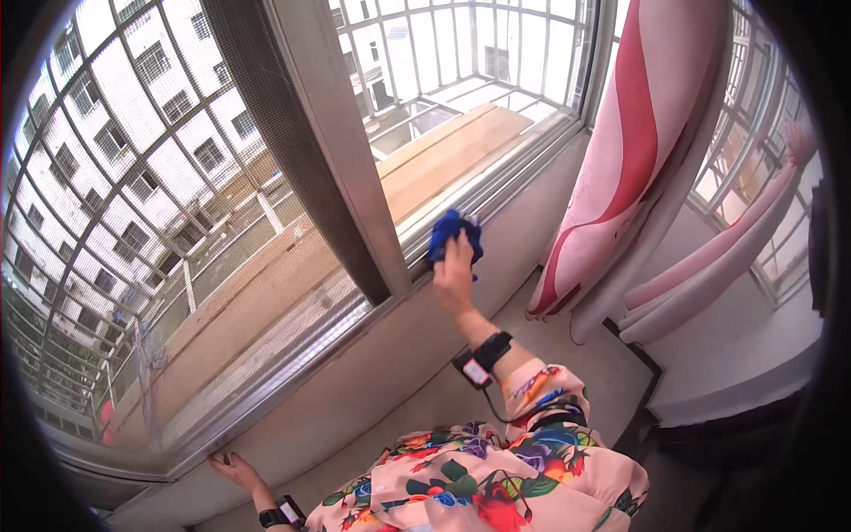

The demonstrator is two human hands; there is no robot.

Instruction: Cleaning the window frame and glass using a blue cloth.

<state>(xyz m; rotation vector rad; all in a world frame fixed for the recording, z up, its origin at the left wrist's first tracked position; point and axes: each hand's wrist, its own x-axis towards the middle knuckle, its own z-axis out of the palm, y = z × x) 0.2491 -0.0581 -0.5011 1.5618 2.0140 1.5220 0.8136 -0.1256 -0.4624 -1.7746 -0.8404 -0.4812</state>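
My right hand [455, 278] presses a bunched blue cloth [447, 236] onto the metal sliding-window track [512, 174], just right of the upright window frame post [352, 153]. Part of the cloth is hidden under my fingers. Lower left, my left hand [236, 471] rests at the edge of the wall below the window, near the lower frame [266, 399]. It holds nothing that I can see, and its fingers are slightly apart. Left of the post, an insect screen [199, 166] covers the opening; to the right the opening shows no screen.
Beyond the track, wooden boards [459, 156] lie inside a metal security cage [525, 33]. A pink and red curtain [631, 146] hangs gathered at the right. Farther right, another curtain [718, 246] hangs beside a second window [738, 133], with a person's hand [800, 141] near it.
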